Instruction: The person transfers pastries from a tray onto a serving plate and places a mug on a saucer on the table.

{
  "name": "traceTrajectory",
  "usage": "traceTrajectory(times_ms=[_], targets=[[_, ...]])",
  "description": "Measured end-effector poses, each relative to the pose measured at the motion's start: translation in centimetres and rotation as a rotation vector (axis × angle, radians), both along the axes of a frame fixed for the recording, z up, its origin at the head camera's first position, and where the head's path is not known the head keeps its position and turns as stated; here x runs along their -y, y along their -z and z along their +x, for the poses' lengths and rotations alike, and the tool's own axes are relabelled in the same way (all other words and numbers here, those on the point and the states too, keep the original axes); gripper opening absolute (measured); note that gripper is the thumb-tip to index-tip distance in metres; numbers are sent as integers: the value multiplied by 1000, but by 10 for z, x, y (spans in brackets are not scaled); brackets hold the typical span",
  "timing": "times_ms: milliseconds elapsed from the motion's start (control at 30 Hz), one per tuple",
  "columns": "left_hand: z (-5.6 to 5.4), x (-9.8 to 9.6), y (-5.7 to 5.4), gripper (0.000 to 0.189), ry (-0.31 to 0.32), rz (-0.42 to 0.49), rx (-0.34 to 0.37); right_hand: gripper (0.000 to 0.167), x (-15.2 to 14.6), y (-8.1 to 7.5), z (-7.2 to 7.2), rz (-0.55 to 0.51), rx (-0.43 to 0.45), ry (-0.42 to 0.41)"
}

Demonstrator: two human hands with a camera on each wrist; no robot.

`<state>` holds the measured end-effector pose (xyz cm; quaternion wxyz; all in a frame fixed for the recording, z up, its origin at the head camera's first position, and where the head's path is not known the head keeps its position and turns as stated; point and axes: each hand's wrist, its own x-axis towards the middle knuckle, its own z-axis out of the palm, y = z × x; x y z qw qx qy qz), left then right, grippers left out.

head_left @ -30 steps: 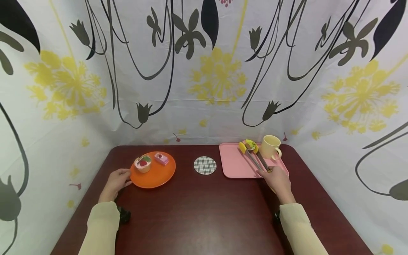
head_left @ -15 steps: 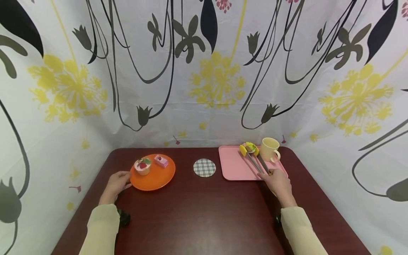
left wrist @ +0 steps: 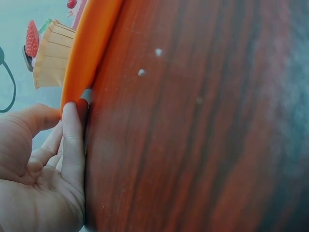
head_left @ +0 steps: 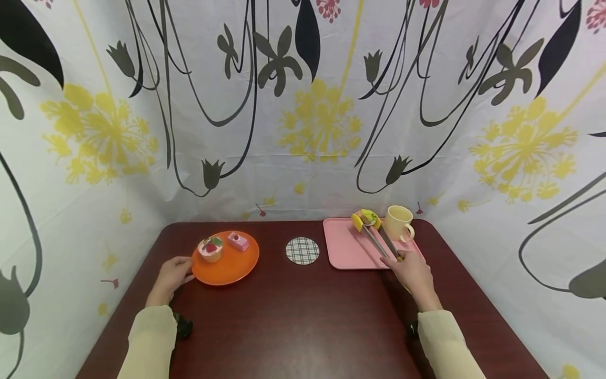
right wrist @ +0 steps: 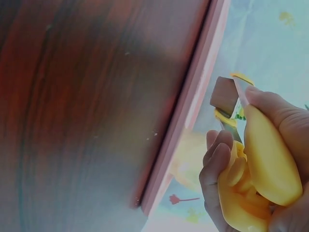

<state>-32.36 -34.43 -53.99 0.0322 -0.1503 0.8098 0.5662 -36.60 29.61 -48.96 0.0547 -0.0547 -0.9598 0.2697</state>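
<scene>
The left hand (head_left: 172, 278) is near the left edge of the table (head_left: 293, 321), toward the far left corner. Its grip is nearly closed, the thumb and index finger pinching the rim of an orange plate (head_left: 232, 269) on the side facing that edge. On the plate lie a toy cupcake (head_left: 210, 250), topped with red and green, and, just beside it, a small pink cake slice (head_left: 238, 241).

The right hand (head_left: 413, 272) is near the right edge of the table. Its grip is curled round the yellow handles of a pair of tongs (right wrist: 270, 159), whose metal arms point toward the far edge. Between the yellow tips is a small piece of toy food (right wrist: 224, 95), brown on the side seen from the right wrist, with green and yellow showing from the head. The piece is over a pink tray (head_left: 343, 248) by the far right corner; how high, I cannot tell. A pale yellow cup (head_left: 396, 221) stands upright on the tray, close to that corner. Between plate and tray, near the middle of the far edge, lies a round checked coaster (head_left: 302, 250).
</scene>
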Motion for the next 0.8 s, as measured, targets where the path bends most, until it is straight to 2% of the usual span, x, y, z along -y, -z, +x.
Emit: traceTrajectory(times_ms=[333,567,800], targets=[[2,-2,-2,61,-5,1,-2,56,11,-4,5,-4,-114,-57],[3,-3,-3,61,-13,10,-1,53,24,-6,5,-27,-55,-61],[2,-3,-3,61,-22,20,2,50,41,-8,9,-42,-66,-100]])
